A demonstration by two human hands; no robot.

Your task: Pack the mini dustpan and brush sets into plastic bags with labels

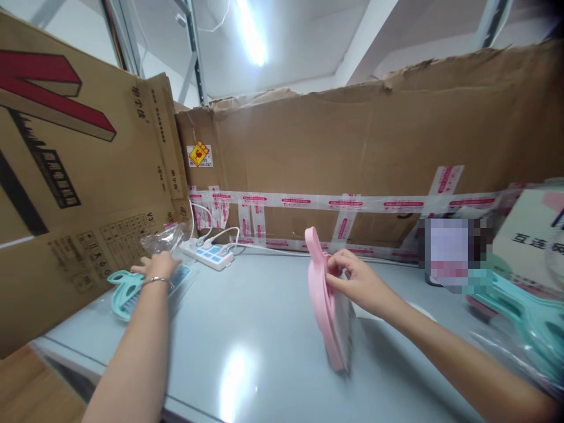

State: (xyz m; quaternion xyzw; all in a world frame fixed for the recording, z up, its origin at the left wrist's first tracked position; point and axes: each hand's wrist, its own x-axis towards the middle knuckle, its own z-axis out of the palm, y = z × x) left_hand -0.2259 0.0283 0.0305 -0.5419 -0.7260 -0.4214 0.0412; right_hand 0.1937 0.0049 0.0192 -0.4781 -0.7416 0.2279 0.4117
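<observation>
Over at the grey bench [264, 329], the person's right hand [350, 273] has thumb and fingers closed on the edge of a pink dustpan [321, 294], which stands tilted on its side near the middle of the bench, its looped handle upward; the paler part along its right side is too blurred to make out. The left hand [158, 267] reaches to the far left, fingers spread over a turquoise dustpan [120, 294] with a two-holed handle and bristles showing; I can't tell how far that grip is drawn in or whether it has hold of the thing. Clear film seems to lie about this turquoise piece, and a crumpled clear bag [164, 238] sits just behind it, its contents unreadable from here. At the right end, another turquoise dustpan [526, 308] lies partly within clear plastic wrapping [497, 346], beside a pale printed box [529, 235]. Brown cardboard walls the bench in: a printed carton panel [101, 176] on the left, and along the back a long cardboard wall [308, 147] with a ragged top edge, pink-and-white tape and a fragile sticker. A white power strip [214, 255] with cables plugged in rests against the back corner.
</observation>
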